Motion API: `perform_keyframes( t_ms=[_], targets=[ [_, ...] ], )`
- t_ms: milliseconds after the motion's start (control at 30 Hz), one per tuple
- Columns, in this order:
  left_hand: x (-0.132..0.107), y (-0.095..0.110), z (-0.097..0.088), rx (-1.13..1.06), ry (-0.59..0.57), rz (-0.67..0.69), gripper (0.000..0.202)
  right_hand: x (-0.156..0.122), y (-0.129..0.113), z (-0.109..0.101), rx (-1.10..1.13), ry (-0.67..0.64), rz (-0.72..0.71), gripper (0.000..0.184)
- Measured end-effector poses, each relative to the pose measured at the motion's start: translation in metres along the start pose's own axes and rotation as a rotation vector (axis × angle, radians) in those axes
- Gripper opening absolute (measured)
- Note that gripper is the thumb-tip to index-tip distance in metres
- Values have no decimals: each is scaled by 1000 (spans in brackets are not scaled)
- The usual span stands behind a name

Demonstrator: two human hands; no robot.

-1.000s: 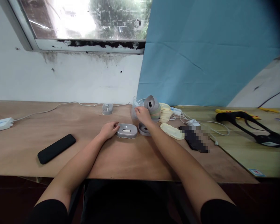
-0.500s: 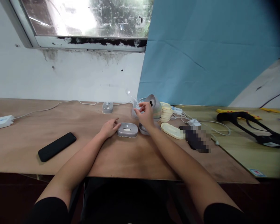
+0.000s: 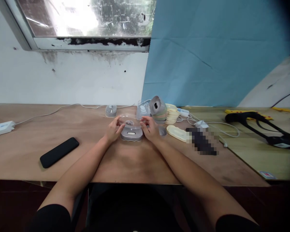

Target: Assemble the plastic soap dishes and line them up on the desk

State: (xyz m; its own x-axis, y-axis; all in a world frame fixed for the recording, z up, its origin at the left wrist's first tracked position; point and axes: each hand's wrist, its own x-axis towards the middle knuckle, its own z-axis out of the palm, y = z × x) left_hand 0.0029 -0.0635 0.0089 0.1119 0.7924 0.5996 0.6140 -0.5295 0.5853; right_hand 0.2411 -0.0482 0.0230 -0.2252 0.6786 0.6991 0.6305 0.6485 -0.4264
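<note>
A grey oval base (image 3: 131,134) lies on the wooden table (image 3: 125,161) in front of me. Over it sits a clear plastic cover (image 3: 130,122), held between both hands. My left hand (image 3: 114,129) grips the cover's left edge with curled fingers. My right hand (image 3: 149,127) grips its right edge the same way. Just behind stand a stack of clear covers (image 3: 142,111) and a tilted stack of grey and coloured shells (image 3: 158,109).
A black phone (image 3: 59,152) lies at left, a white power strip (image 3: 1,128) at far left. A grey mouse (image 3: 111,110) sits by the wall. Cream pads (image 3: 176,132), white cables (image 3: 215,129) and a black strap device (image 3: 263,127) fill the right side.
My right hand took a clear cover from the stack at the back and brought it over the grey base. My left hand rose from the base to hold the cover's other side.
</note>
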Motion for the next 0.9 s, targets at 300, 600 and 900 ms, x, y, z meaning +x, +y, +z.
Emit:
perform_keyframes(
  t_ms=[300, 600, 900],
  targets=[
    [-1, 5, -4, -90, -47, -94, 68, 2, 5, -5, -143, -136, -78, 57],
    [0, 2, -7, 59, -104, -156, 60, 6, 5, -8, -310, -383, -193, 99],
    [3, 2, -5, 220, -204, -193, 56, 8, 8, -11, -318, -502, -240, 80]
  ],
)
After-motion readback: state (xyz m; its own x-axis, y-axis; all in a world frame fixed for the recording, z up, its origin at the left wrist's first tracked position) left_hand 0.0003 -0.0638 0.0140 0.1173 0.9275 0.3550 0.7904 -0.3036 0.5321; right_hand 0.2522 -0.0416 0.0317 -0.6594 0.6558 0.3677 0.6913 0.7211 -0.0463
